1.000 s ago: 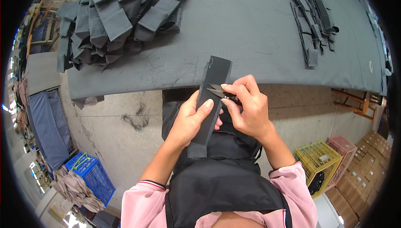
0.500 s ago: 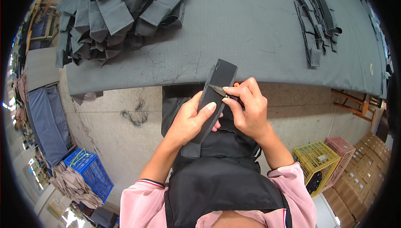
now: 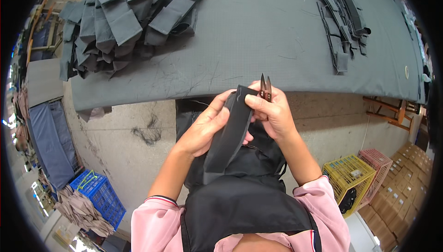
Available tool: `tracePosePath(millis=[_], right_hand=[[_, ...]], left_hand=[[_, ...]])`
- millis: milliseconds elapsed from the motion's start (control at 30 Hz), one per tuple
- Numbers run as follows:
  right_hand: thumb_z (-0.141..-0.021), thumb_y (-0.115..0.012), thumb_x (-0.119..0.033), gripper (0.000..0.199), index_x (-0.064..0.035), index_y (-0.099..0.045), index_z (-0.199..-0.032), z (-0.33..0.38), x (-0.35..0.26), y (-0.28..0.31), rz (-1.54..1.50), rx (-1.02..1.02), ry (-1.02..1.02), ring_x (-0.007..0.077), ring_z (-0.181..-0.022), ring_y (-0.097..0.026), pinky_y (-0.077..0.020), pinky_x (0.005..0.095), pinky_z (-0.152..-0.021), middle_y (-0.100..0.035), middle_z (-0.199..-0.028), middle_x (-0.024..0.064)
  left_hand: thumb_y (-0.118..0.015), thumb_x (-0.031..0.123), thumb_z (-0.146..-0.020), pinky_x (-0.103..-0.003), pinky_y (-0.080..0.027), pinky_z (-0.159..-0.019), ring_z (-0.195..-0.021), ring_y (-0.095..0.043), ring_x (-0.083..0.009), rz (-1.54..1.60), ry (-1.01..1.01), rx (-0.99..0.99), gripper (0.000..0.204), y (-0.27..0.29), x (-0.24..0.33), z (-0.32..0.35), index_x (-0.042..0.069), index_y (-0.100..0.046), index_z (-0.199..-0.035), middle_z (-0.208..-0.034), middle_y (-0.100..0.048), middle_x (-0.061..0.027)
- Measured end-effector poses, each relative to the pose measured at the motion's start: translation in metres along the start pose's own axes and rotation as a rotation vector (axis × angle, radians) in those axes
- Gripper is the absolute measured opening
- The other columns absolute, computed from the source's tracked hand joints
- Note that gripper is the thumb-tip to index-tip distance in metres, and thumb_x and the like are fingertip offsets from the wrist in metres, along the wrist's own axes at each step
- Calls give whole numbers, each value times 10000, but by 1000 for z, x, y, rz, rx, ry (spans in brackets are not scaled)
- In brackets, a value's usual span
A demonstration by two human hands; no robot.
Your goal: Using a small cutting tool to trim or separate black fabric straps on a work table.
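Observation:
A dark grey fabric strip (image 3: 229, 134) slants across my lap, its upper end just off the table's front edge. My left hand (image 3: 206, 127) grips the strip along its left side, thumb on top. With thumb and fingers my right hand (image 3: 273, 109) pinches the strip's upper right corner. Thread snips (image 3: 266, 88) are also held in the right hand, between its fingers, with the two blades pointing up and slightly apart. A short light line of stitching or thread shows near the strip's upper end.
The grey-covered table (image 3: 240, 35) bears a heap of fabric strips (image 3: 117, 16) at left and a smaller bunch (image 3: 344, 21) at right. Loose threads (image 3: 147, 130) lie on the floor. Beside me stand a blue crate (image 3: 102, 196), a yellow crate (image 3: 349, 180) and stacked cartons (image 3: 401, 183).
The snips have swung off the strip and now point upward in my right hand. That hand has taken hold of the strip's upper corner, and the strip has come down toward me.

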State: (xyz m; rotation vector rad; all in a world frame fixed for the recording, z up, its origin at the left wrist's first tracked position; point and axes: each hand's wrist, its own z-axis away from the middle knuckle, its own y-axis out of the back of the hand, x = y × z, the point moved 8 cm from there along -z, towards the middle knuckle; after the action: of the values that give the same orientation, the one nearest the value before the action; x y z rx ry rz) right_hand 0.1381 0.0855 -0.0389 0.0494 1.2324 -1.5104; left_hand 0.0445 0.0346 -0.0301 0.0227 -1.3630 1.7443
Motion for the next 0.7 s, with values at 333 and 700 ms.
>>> tracePosePath(millis=[333,700], right_hand=[[-738,-664,32,317,-18,-586,-1042,45,-56,-13,1330,287,833,162,-675,-555,-466,252,-579,-555,-866,91],[-723,-680,30,277,-12,-641,-994,44,-57,-15,1271,229,833,140,-646,-519,-432,246,-553,-555,-804,76]], left_hand=[[-432,333,-985,-324,-555,-672,-744,-646,-225,29,15,79,559,2,-1,-3,79,-229,-1439,-1069,-605,-209],[-411,329,-988,-306,-545,-655,-697,-639,-203,-33,86,43,531,4,-1,4,73,-269,-1431,-1004,-611,-205]])
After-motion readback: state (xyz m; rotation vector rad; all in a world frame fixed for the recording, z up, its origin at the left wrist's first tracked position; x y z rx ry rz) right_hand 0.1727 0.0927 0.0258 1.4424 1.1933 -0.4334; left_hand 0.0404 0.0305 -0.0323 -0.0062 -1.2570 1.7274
